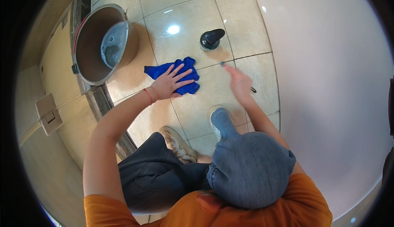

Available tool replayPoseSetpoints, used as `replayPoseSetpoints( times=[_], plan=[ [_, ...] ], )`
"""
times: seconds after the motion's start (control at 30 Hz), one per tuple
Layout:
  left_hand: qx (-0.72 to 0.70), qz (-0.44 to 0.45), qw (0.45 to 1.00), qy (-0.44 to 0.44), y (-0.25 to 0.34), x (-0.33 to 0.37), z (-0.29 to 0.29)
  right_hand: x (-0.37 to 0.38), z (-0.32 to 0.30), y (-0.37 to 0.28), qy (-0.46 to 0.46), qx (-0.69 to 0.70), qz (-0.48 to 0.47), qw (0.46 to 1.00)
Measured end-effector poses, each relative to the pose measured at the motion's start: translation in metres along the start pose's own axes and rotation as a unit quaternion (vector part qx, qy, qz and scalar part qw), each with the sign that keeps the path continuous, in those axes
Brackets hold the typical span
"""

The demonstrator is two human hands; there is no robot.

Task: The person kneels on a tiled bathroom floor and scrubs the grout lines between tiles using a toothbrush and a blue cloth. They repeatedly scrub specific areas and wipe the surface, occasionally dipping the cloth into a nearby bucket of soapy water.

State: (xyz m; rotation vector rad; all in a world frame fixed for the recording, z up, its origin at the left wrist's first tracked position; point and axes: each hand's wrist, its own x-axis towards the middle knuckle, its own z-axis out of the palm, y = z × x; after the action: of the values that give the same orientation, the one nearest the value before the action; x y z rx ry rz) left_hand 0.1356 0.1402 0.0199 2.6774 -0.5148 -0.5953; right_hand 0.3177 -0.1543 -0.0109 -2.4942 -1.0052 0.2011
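Left hand: the left hand [170, 82] lies flat, palm down, fingers spread apart, pressed on top of a blue cloth [180, 74]; a thin red band circles its wrist.
Blue cloth: crumpled on the tiled floor [205, 103], under the left hand's palm and fingers, with one corner sticking out beyond the hand toward the bin side and its far edge showing past the fingertips.
Right hand: the right hand [240, 84] is blurred, held over the floor just to the right of the cloth and apart from it; a thin dark object [223, 64] shows at its fingertips and another dark bit at its far side, but whether the fingers are closed on it cannot be told.
Hands together: side by side, near each other, not touching.
Black dispenser: a small black pump-top bottle [211, 39] stands on the floor beyond both hands, closer to the right hand's fingertips, clear of the cloth.
Metal bin: a round open bin [98, 42] with a grey liner inside stands to the left of the left hand, beyond the forearm.
White surface: a large smooth white curved body [328, 83] fills the space to the right of the right hand.
Legs: the person crouches, knees in blue denim and light shoes [177, 144] below the hands.
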Motion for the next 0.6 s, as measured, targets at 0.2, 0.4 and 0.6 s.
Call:
replayPoseSetpoints(
  times=[0.2, 0.4, 0.6],
  plan=[
    [-0.001, 0.014, 0.997, 0.074, 0.019, 0.041, 0.007, 0.012, -0.015, 0.025, 0.032, -0.036, 0.051, 0.998],
    [-0.008, 0.023, 0.999, 0.045, 0.017, 0.044, 0.003, -0.005, -0.004, 0.003, -0.012, -0.039, -0.015, 0.999],
    [-0.002, 0.021, 0.997, 0.070, 0.016, 0.046, 0.005, 0.003, -0.003, 0.007, 0.014, -0.021, 0.030, 0.999]
  ],
)
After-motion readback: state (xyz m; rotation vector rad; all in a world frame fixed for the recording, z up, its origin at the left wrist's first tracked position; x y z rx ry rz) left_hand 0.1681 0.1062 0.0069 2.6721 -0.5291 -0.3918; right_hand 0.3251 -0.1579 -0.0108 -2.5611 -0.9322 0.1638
